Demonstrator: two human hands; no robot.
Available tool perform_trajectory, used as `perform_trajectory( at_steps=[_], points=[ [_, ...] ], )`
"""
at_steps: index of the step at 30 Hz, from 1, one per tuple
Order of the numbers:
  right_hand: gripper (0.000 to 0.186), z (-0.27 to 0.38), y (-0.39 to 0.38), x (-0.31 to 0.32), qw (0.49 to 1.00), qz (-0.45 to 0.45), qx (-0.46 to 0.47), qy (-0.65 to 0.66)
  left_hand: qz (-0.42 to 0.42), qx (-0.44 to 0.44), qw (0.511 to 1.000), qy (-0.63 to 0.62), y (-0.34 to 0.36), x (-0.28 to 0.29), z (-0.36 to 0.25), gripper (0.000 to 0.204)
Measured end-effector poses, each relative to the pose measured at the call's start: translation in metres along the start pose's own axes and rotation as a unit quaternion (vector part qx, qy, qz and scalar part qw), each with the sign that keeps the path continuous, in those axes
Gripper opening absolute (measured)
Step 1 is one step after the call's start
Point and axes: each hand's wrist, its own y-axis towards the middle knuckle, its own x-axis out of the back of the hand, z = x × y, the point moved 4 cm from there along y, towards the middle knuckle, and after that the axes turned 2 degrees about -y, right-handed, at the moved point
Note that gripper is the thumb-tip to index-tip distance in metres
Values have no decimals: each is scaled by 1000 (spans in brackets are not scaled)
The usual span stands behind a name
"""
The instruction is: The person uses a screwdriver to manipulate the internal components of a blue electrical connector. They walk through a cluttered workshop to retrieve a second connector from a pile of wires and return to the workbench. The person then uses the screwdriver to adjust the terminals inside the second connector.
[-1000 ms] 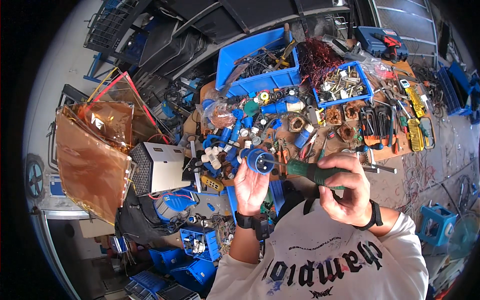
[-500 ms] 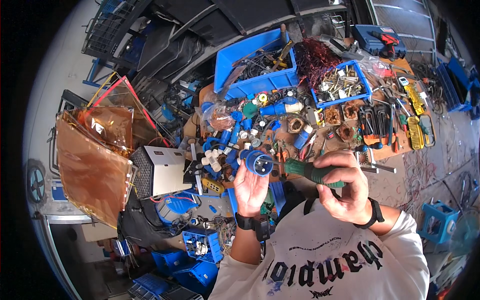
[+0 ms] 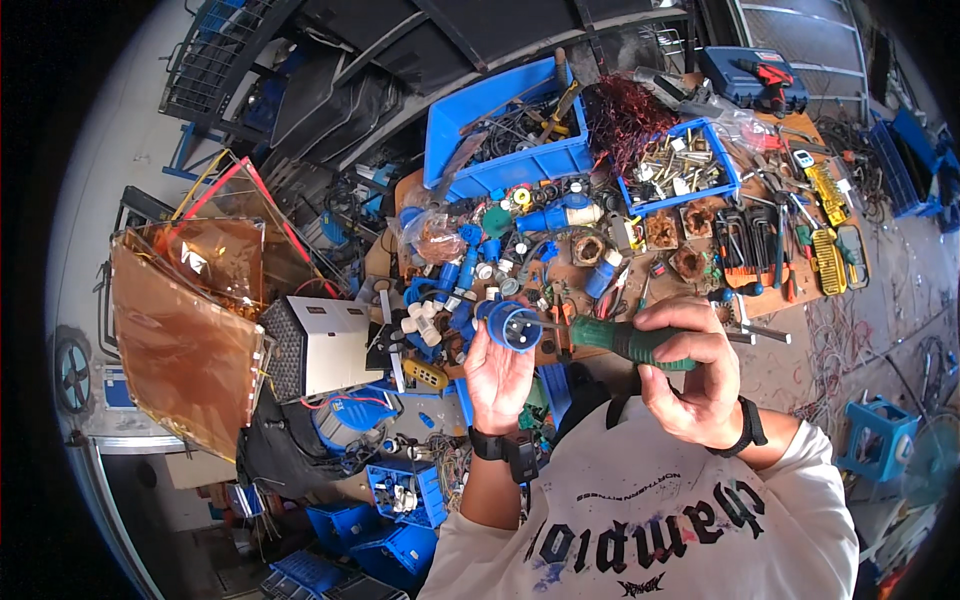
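My left hand (image 3: 500, 378) is closed around a blue industrial plug (image 3: 503, 314), its round open end turned toward my right side. Metal pins show inside the plug's collar. In my right hand (image 3: 692, 368) is a screwdriver with a thick green handle (image 3: 622, 342), held level between thumb and fingers. The screwdriver's shaft points left, and its tip reaches into the mouth of the plug. Whether the tip touches a screw in there cannot be made out. Blue and white connector parts (image 3: 462, 272) lie on the workbench just beyond the plug.
A large blue bin (image 3: 510, 172) of tools and a smaller blue tray (image 3: 735, 190) of metal pieces stand at the back of the workbench. Hex keys (image 3: 750, 245), pliers and a yellow tool set (image 3: 828, 265) lie right. A white-fronted box (image 3: 325, 345) stands left.
My right hand and the screwdriver handle have shifted very slightly to the right. The plug in my left hand is nearly still, and the grips are the same.
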Motion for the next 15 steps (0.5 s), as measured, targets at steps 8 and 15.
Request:
perform_trajectory(
  at_steps=[8,15],
  points=[
    [23,2,-2,1,1000,12,0,-14,2,-1,1000,13,1,4,-1,32],
    [23,1,-2,1,1000,11,-4,-3,12,3,1000,8,3,-1,2,32]
  ],
)
